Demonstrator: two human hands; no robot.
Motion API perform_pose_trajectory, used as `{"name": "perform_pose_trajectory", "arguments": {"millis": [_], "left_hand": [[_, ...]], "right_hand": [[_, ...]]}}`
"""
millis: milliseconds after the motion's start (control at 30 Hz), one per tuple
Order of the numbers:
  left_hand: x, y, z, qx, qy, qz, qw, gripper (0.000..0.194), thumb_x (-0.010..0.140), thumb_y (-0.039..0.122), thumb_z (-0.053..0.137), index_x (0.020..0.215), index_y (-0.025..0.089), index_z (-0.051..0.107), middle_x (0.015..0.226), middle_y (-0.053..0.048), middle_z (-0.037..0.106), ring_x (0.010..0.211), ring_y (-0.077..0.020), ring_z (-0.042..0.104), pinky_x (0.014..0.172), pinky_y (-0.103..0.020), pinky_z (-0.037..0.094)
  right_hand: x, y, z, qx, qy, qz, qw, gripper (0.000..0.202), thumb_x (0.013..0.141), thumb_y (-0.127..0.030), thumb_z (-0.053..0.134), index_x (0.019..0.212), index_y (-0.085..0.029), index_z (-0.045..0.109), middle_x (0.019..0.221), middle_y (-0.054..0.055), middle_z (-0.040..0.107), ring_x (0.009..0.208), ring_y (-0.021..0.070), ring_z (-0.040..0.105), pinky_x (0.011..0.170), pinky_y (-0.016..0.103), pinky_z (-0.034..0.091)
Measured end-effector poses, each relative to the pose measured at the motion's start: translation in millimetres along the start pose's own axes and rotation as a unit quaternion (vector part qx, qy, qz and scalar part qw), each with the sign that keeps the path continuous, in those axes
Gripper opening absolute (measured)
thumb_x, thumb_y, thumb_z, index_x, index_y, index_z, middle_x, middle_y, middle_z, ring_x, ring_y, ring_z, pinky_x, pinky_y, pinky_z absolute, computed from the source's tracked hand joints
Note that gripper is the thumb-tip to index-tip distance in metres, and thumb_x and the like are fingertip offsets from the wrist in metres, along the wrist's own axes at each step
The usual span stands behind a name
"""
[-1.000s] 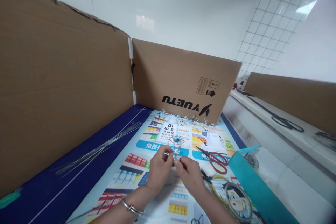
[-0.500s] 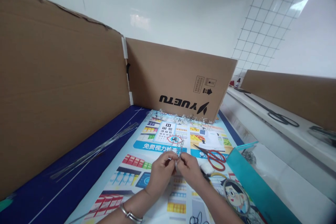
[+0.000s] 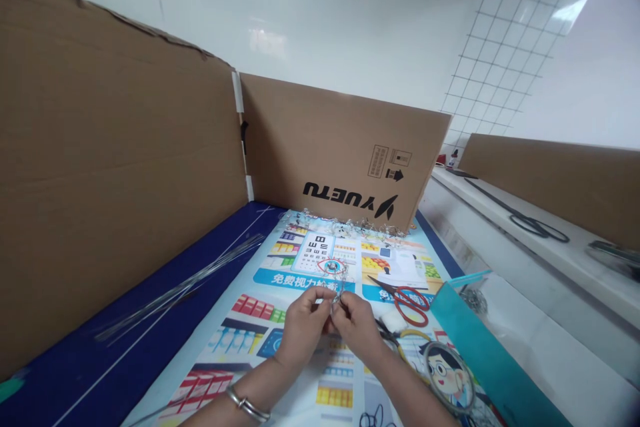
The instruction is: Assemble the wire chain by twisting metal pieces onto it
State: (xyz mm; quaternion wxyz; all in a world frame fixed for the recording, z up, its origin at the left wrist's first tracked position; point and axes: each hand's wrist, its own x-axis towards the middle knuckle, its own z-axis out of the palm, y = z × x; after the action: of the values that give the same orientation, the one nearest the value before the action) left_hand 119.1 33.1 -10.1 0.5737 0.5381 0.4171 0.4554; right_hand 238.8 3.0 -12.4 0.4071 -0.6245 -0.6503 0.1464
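Two panels (image 3: 345,133) wall the bench (image 3: 131,373); one pair of scissors (image 3: 399,292), one box (image 3: 495,347) to the right! Forearms (image 3: 257,387) angle inward, left hand (image 3: 305,323) and right hand (image 3: 357,327) meeting mid-bench, fingers (image 3: 320,293) pinched on one wire piece (image 3: 341,280).

head view | above, behind hands (image 3: 306,325) | faces forward, down | near

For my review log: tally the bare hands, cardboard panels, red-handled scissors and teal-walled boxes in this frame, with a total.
Bare hands: 2 (left hand, right hand)
Cardboard panels: 3 (left panel, back panel, right panel)
Red-handled scissors: 1
Teal-walled box: 1
Total: 7
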Motion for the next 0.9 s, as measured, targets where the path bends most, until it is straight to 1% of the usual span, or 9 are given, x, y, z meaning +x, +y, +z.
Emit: {"name": "perform_pose_trajectory", "arguments": {"millis": [133, 233, 333, 400, 467, 567, 700, 833, 900], "left_hand": [[-0.3, -0.3, -0.1, -0.031, -0.02, -0.012, 0.999, 0.02, 0.073, 0.03, 0.056, 0.087, 0.017, 0.059, 0.045, 0.006, 0.052, 0.04, -0.0099, 0.049, 0.039, -0.018, 0.04], [0.5, 0.8, -1.2, -0.052, -0.025, -0.011, 0.998, 0.018, 0.073, 0.029, 0.056, 0.085, 0.016, 0.059, 0.045, 0.007, 0.05, 0.039, -0.0089, 0.048, 0.04, -0.017, 0.039], [1.9, 2.2, -3.1, -0.044, -0.043, -0.002, 0.998, 0.018, 0.072, 0.027, 0.055, 0.084, 0.015, 0.061, 0.046, 0.006, 0.051, 0.04, -0.0093, 0.049, 0.042, -0.019, 0.041], [3.1, 2.7, -4.3, -0.018, -0.052, 0.021, 0.998, 0.019, 0.072, 0.026, 0.053, 0.083, 0.015, 0.063, 0.047, 0.005, 0.053, 0.042, -0.0104, 0.05, 0.044, -0.02, 0.043], [4.4, 2.8, -5.4, 0.017, -0.039, 0.056, 0.998, 0.018, 0.072, 0.024, 0.052, 0.081, 0.015, 0.065, 0.053, 0.002, 0.058, 0.046, -0.0114, 0.053, 0.046, -0.021, 0.045], [6.5, 3.6, -7.6, 0.053, -0.002, 0.101, 0.993, 0.016, 0.071, 0.02, 0.052, 0.078, 0.017, 0.065, 0.072, -0.002, 0.064, 0.059, -0.013, 0.058, 0.055, -0.022, 0.048], [10.7, 5.8, -11.9, 0.049, 0.023, 0.117, 0.992, 0.016, 0.075, 0.022, 0.052, 0.084, 0.017, 0.064, 0.079, -0.002, 0.063, 0.068, -0.0147, 0.062, 0.066, -0.027, 0.051], [15.2, 4.3, -14.1, 0.028, 0.036, 0.119, 0.992, 0.019, 0.08, 0.025, 0.047, 0.089, 0.016, 0.061, 0.09, -0.005, 0.062, 0.075, -0.0155, 0.064, 0.074, -0.03, 0.052], [16.1, 2.4, -13.9, 0.025, 0.036, 0.131, 0.99, 0.02, 0.081, 0.025, 0.046, 0.09, 0.016, 0.061, 0.094, -0.005, 0.06, 0.079, -0.0156, 0.064, 0.077, -0.031, 0.052]], "right_hand": [[-1.0, -0.9, -0.1, 0.003, -0.003, -0.005, 1.0, 0.02, 0.079, -0.021, 0.041, 0.059, -0.019, 0.036, 0.054, -0.005, 0.042, 0.051, 0.0086, 0.038, 0.048, 0.02, 0.027], [-1.3, -2.2, -0.8, 0.008, -0.007, -0.008, 1.0, 0.02, 0.078, -0.02, 0.041, 0.059, -0.019, 0.037, 0.055, -0.005, 0.043, 0.052, 0.0084, 0.039, 0.049, 0.019, 0.028], [-1.0, -2.1, -2.0, 0.013, -0.008, -0.008, 1.0, 0.021, 0.078, -0.02, 0.042, 0.057, -0.019, 0.037, 0.054, -0.005, 0.042, 0.052, 0.0084, 0.039, 0.049, 0.019, 0.028], [-0.5, -1.6, -2.9, 0.016, -0.006, -0.005, 1.0, 0.022, 0.078, -0.021, 0.042, 0.057, -0.019, 0.037, 0.054, -0.005, 0.041, 0.052, 0.0086, 0.038, 0.049, 0.019, 0.029], [0.2, -1.6, -3.7, 0.02, -0.006, -0.003, 1.0, 0.023, 0.079, -0.022, 0.043, 0.057, -0.019, 0.037, 0.054, -0.005, 0.04, 0.052, 0.0089, 0.038, 0.049, 0.019, 0.029], [1.5, -3.4, -5.3, 0.03, -0.01, -0.006, 0.999, 0.022, 0.082, -0.025, 0.042, 0.06, -0.019, 0.04, 0.056, -0.005, 0.044, 0.054, 0.0093, 0.041, 0.05, 0.02, 0.031], [3.2, -6.4, -8.8, 0.049, -0.02, -0.018, 0.998, 0.019, 0.086, -0.028, 0.04, 0.072, -0.02, 0.047, 0.063, -0.004, 0.051, 0.056, 0.0092, 0.046, 0.052, 0.019, 0.035], [3.0, -5.6, -9.4, 0.046, -0.011, -0.023, 0.999, 0.016, 0.089, -0.027, 0.035, 0.088, -0.02, 0.05, 0.071, -0.003, 0.055, 0.059, 0.0097, 0.049, 0.055, 0.019, 0.037], [1.6, -4.4, -8.1, 0.029, -0.002, -0.027, 0.999, 0.016, 0.088, -0.025, 0.035, 0.088, -0.02, 0.05, 0.073, -0.002, 0.055, 0.062, 0.0109, 0.05, 0.058, 0.02, 0.037]]}}
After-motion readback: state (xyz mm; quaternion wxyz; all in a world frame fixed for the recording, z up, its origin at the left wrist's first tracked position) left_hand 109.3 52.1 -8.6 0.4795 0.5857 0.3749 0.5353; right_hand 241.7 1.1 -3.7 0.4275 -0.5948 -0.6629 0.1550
